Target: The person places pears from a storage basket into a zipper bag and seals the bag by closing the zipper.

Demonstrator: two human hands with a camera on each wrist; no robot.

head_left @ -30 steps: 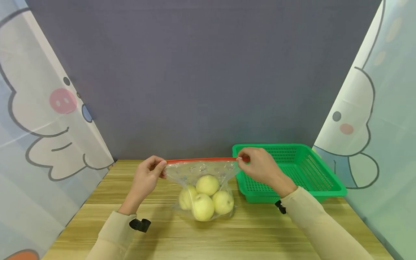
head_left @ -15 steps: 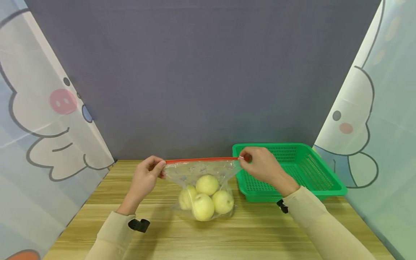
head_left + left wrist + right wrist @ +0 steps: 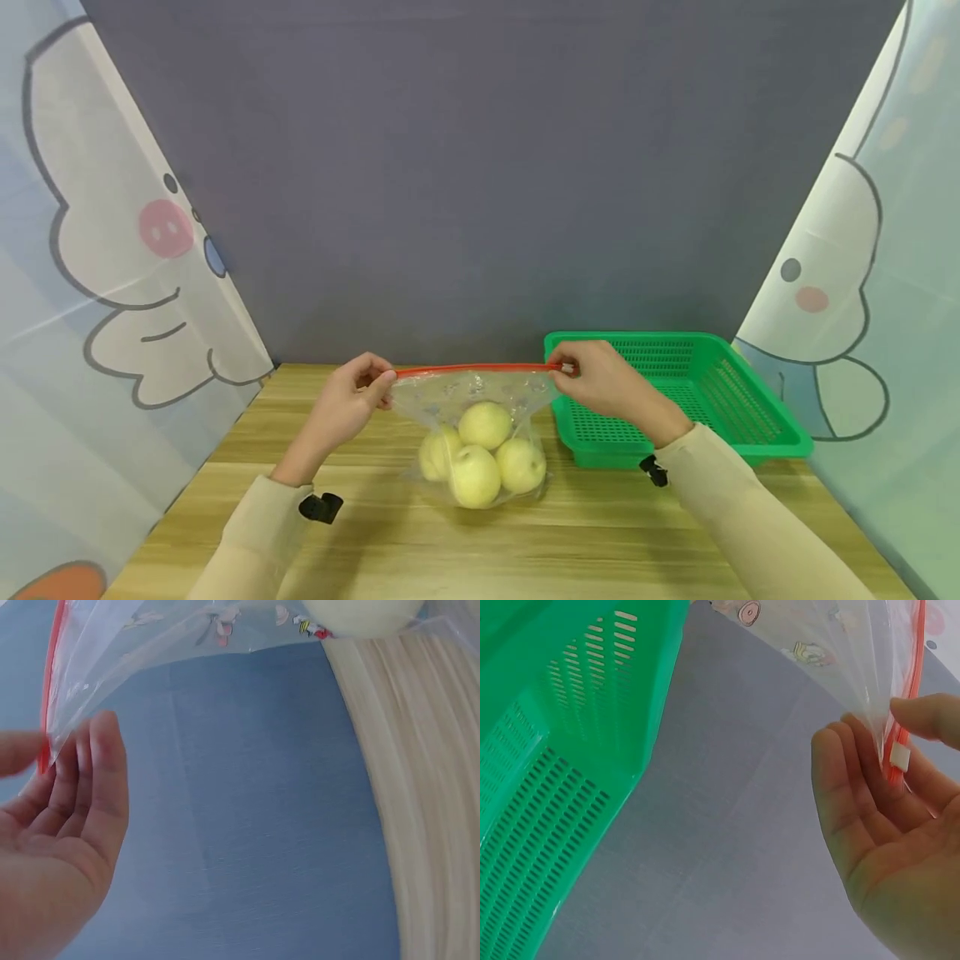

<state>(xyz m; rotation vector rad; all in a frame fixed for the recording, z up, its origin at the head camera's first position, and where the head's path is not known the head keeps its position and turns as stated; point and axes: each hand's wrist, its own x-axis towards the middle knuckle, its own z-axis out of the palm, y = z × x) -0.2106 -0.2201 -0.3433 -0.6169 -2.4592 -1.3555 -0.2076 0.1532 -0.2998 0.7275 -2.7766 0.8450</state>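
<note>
A clear zip bag (image 3: 450, 392) with a red zip strip (image 3: 472, 367) and small printed figures stands on the table, its top edge drawn out straight. Inside it lie several pale yellow-green round fruits (image 3: 476, 477), apples or pears. My left hand (image 3: 351, 400) pinches the left end of the strip between thumb and fingers. At the other end my right hand (image 3: 603, 383) pinches the strip beside a small white slider (image 3: 900, 757), which shows in the right wrist view.
A green perforated plastic basket (image 3: 750, 417) stands at the back right, just behind my right hand. The wooden table (image 3: 480, 558) runs back to a dark grey cloth (image 3: 480, 183). Printed cartoon curtains (image 3: 127, 275) flank both sides.
Both hands keep their pinch on the strip's ends. The whole scene has shifted slightly to the right in view, and the left hand has come a little nearer the right. The fruits stay in the bag.
</note>
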